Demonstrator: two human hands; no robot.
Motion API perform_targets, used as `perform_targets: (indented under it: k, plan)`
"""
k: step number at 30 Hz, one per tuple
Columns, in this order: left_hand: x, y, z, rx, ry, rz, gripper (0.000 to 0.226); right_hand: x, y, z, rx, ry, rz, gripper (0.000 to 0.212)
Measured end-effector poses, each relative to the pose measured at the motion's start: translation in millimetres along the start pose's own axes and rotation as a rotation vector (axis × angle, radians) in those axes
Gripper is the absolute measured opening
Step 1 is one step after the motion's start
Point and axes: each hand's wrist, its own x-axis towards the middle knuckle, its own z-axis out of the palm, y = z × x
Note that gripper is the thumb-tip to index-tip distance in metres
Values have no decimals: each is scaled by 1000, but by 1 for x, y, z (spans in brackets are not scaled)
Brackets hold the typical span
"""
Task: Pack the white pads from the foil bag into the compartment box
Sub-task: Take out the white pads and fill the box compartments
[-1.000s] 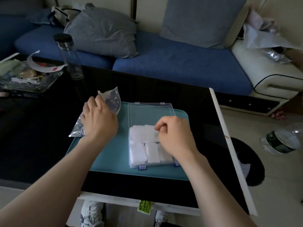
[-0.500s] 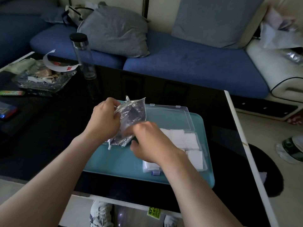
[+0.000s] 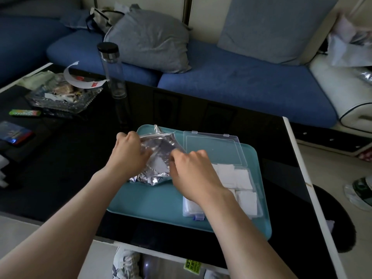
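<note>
A crinkled foil bag (image 3: 159, 143) lies on the left half of a teal tray (image 3: 153, 200). My left hand (image 3: 128, 156) grips the bag's left edge. My right hand (image 3: 191, 172) reaches into the bag's mouth, where a white pad (image 3: 160, 165) shows; its fingertips are hidden, and it seems to pinch that pad. To the right sits the clear compartment box (image 3: 259, 212) with its lid (image 3: 213, 148) folded back. Several white pads (image 3: 239, 178) fill its compartments, partly covered by my right wrist.
The tray rests on a black glass table (image 3: 281, 178). A tall clear bottle (image 3: 112, 73) stands behind the bag. A glass dish of scraps (image 3: 60, 97), a green pack (image 3: 24, 113) and a phone (image 3: 14, 133) lie at the left. A blue sofa (image 3: 231, 83) runs behind.
My right hand left the box and moved left into the foil bag. My left hand lifted the bag's edge and turned it toward the right hand.
</note>
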Motion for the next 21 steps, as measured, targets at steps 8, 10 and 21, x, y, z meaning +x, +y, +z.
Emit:
perform_targets:
  k: [8,10,21]
  plan:
    - [5,-10,-1,27,-27,-128,23,11,1,9,77,85,38,40]
    - [7,-11,-1,18,-11,-113,25,13,-1,11,96,47,5,55]
    - [6,4,-4,-298,-153,-93,13,29,-3,27,377,-25,144,30]
